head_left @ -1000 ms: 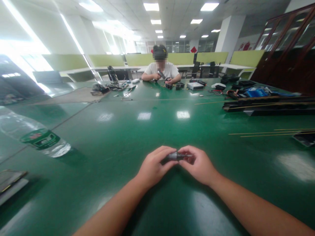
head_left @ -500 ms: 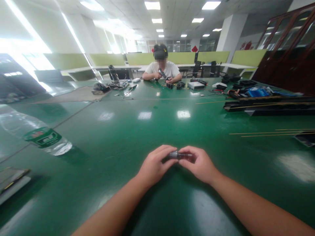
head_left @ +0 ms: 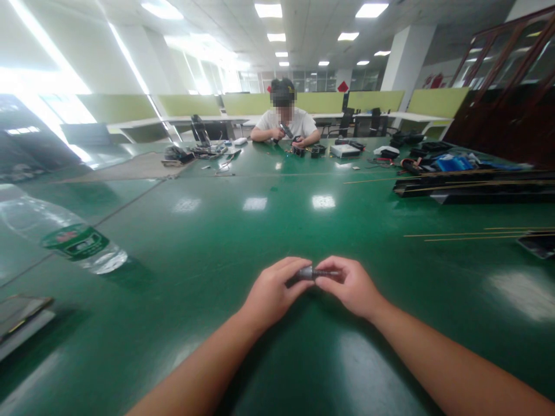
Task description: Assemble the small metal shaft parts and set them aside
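Just over the green tabletop, my left hand [head_left: 273, 292] is closed round a small grey cylinder [head_left: 306, 272], gripped between thumb and fingers. A thin dark ribbed shaft [head_left: 323, 273] sticks out of the cylinder's right end and lies roughly level. My right hand [head_left: 353, 286] pinches that shaft close to the cylinder, thumb below and fingers above. The two hands face each other with their fingertips almost meeting. Part of the cylinder is hidden inside my left palm, and I cannot make out exactly what kind of part it is.
A clear water bottle [head_left: 78, 242] with a green label is at the left, above a flat stack [head_left: 21, 323]. Thin rods [head_left: 477, 236] and long black channels [head_left: 472, 188] lie right. Across the table [head_left: 277, 225], a person [head_left: 284, 124] holds a tool among small parts.
My right fingers have shifted slightly on the shaft and drawn in a little closer round it. My left hand stays almost still on the grey cylinder.
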`<state>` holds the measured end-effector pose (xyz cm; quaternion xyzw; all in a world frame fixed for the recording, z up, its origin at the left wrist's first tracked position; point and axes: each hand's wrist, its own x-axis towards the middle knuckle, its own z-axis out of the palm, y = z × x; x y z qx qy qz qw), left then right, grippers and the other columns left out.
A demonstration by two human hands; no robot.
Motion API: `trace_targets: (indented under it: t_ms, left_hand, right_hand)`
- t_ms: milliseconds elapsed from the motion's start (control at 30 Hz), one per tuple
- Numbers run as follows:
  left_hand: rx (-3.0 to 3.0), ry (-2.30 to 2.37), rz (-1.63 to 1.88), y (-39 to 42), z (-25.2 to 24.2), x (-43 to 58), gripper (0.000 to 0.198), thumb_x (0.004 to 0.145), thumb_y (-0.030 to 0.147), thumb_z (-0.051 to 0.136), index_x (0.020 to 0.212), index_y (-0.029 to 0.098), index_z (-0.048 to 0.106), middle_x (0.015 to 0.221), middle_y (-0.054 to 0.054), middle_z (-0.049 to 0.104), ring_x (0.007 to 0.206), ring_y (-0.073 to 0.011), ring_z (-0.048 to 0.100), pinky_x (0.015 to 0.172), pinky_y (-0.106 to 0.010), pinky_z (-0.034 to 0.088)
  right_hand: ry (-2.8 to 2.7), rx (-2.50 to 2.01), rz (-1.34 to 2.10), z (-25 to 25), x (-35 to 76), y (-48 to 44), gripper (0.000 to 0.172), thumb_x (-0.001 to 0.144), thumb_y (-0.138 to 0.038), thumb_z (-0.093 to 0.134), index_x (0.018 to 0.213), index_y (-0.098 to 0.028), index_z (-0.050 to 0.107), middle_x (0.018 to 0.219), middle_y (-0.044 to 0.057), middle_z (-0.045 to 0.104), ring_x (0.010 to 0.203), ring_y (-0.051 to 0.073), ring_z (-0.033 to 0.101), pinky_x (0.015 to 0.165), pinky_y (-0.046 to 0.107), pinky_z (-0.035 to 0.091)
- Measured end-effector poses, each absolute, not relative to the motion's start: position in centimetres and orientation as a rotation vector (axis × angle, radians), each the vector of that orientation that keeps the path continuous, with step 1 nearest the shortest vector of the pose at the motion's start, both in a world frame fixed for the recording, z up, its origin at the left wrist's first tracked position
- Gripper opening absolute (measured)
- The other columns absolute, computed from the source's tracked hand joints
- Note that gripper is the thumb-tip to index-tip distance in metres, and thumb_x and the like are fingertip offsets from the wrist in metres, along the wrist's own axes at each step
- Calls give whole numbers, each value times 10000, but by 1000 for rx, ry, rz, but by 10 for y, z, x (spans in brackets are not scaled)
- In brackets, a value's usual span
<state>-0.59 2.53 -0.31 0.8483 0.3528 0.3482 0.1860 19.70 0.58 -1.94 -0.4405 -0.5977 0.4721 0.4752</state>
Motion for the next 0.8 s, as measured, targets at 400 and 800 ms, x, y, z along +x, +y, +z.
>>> trace_targets:
  t_ms: [400,800]
  left_hand:
    - [2395,991,964,25,-1,-7,258,875,251,675,1129,208,678,1100,-84,710,1004,-202,672,912,-337,564]
    - [2411,971,993,26,-3,-9,271,875,250,687,1144,224,665,1112,-57,705,1019,-181,662,920,-307,545]
  right_hand:
    - [-1430,-1104,1162,-18,197,6,119,764,-252,719,842,-164,700,682,2,658,605,149,593,600,274,469]
    - [-1444,-1108,1144,-20,198,6,115,775,-243,714,850,-156,699,700,8,667,616,147,597,598,263,469]
